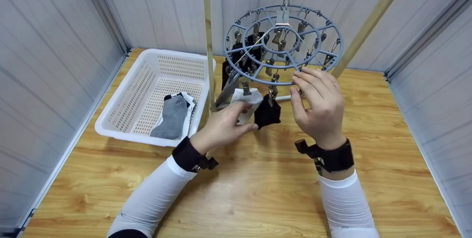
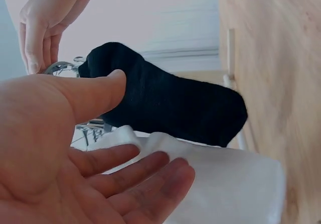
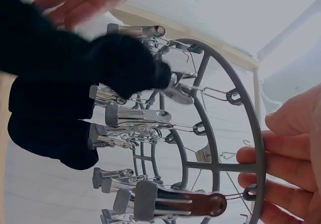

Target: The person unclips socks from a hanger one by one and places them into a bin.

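Observation:
A round blue-grey clip hanger (image 1: 254, 78) hangs from a metal hook, with metal clips around its rings. My right hand (image 1: 320, 105) is at its front right rim; in the right wrist view the fingertips (image 3: 247, 154) reach behind the ring, thumb apart from it. From a front clip hangs a black sock (image 1: 267, 113). Beside it a white sock (image 1: 239, 94) hangs from another clip. My left hand (image 1: 223, 124) is by both socks, fingers extended; in the left wrist view its thumb (image 2: 108, 91) overlaps the black sock, though contact is unclear.
Left of the hanger stands a white plastic basket (image 1: 105, 129) with a grey sock (image 1: 171, 116) and other socks inside. More dark socks (image 1: 254, 55) hang at the hanger's back left. Wooden poles (image 1: 209, 42) rise on both sides. Pale panels (image 1: 166, 13) enclose the wooden tabletop (image 1: 239, 201).

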The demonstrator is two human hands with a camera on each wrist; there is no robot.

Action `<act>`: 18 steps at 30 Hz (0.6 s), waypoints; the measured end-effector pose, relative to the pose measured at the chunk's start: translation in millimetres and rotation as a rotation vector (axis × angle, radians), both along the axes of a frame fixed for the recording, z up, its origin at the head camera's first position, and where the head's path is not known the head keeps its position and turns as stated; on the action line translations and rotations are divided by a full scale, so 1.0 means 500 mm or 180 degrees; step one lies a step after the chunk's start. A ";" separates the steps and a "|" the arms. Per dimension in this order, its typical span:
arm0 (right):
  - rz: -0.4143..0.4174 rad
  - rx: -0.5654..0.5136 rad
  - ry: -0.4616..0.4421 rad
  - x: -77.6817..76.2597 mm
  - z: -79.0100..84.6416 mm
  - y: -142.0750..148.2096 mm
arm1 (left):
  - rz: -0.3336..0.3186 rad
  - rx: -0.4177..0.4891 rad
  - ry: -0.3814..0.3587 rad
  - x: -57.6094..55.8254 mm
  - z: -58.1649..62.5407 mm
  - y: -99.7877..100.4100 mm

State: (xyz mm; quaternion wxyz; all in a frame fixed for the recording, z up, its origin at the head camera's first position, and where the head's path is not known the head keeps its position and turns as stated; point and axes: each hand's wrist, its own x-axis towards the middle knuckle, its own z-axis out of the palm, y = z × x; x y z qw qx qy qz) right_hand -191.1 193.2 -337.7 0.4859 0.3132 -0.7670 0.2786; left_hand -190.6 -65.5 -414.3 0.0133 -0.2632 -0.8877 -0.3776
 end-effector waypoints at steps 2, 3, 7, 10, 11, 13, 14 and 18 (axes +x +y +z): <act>-0.0012 -0.0003 -0.0017 0.000 0.001 0.002 | -0.0033 0.0005 -0.0083 0.000 -0.001 0.006; -0.0013 -0.0002 -0.0024 0.000 0.002 0.003 | -0.0048 0.0016 -0.0136 0.000 -0.002 0.008; 0.0002 0.0019 -0.0049 0.003 0.007 0.003 | -0.0127 0.0126 -0.0327 -0.003 -0.005 0.016; 0.0033 0.0029 -0.0067 0.005 0.010 0.003 | -0.0161 0.0304 -0.0501 -0.006 -0.009 0.020; 0.0040 0.0036 -0.0071 0.006 0.011 0.003 | -0.0166 0.0361 -0.0548 -0.006 -0.010 0.021; 0.0053 0.0044 -0.0079 0.008 0.013 0.002 | -0.0183 0.0484 -0.0633 -0.005 -0.011 0.024; 0.0060 0.0044 -0.0079 0.008 0.013 0.002 | -0.0187 0.0535 -0.0657 -0.006 -0.012 0.026; 0.0075 0.0044 -0.0087 0.007 0.013 0.001 | -0.0177 0.0734 -0.0650 -0.005 -0.019 0.037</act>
